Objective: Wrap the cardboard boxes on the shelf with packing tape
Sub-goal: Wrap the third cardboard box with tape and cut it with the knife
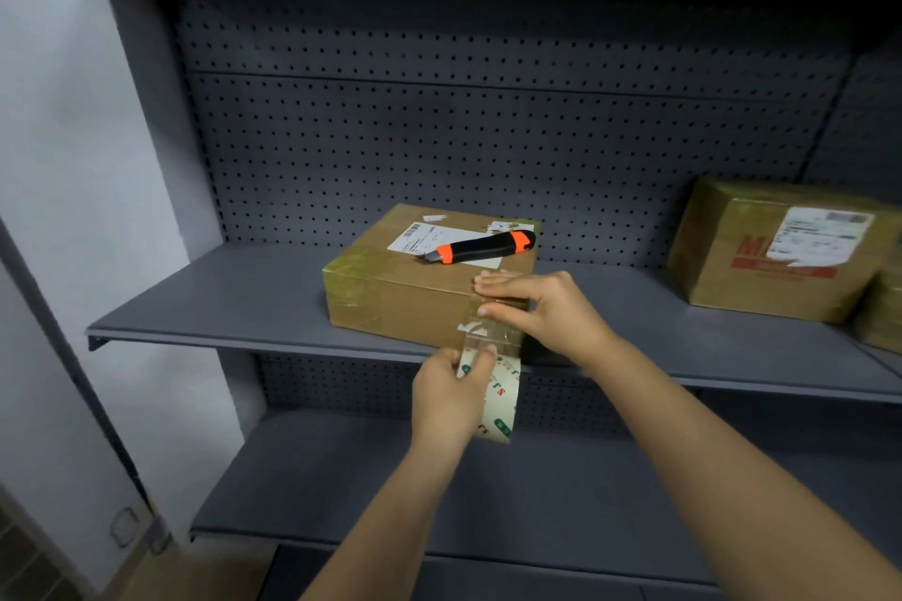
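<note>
A flat cardboard box (pixel 390 298) with a white shipping label lies on the grey shelf (pixel 234 303). My left hand (pixel 449 400) grips a roll of clear packing tape (pixel 498 400) just below the shelf's front edge. A strip of tape (pixel 493 332) runs from the roll up the box's front face to its top edge. My right hand (pixel 546 307) rests on the box's front right corner, fingers on the top edge and thumb pressing the strip against the front face.
A black and orange utility knife (pixel 481 248) lies on top of the box. A second, taller cardboard box (pixel 776 249) stands at the right of the shelf, with another box (pixel 883 317) beside it. A lower shelf (pixel 341 488) sits beneath. A pegboard back panel (pixel 488 137) closes the rear.
</note>
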Tool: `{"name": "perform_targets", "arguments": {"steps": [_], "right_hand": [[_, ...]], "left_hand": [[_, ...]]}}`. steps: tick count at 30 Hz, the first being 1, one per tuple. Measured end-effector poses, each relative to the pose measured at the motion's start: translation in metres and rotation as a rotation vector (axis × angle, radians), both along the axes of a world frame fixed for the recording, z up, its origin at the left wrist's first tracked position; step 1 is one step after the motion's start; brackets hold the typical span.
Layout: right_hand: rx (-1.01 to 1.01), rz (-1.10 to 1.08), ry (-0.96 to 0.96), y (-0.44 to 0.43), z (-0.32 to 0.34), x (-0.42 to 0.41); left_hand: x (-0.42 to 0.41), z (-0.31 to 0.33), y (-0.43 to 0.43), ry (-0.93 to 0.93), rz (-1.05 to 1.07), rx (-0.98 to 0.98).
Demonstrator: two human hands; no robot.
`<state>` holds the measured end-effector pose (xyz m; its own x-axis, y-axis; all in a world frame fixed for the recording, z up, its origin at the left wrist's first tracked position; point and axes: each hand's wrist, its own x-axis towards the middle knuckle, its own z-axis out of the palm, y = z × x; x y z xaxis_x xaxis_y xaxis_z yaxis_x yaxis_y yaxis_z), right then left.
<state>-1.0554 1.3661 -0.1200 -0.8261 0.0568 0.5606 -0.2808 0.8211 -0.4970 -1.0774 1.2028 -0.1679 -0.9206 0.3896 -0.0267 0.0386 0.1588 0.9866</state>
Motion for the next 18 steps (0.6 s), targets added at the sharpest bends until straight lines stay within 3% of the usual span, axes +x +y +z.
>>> {"name": "perform_targets", "arguments": {"steps": [9,18], "right_hand": [[0.079,-0.017,-0.058,0.003,0.004,0.0],[-0.03,-0.174,0.019,0.006,0.033,-0.032]], "left_hand": [[-0.003,0.008,-0.002,0.087,0.027,0.076],[-0.012,0.0,0.002,0.053,0.018,0.157]]}}
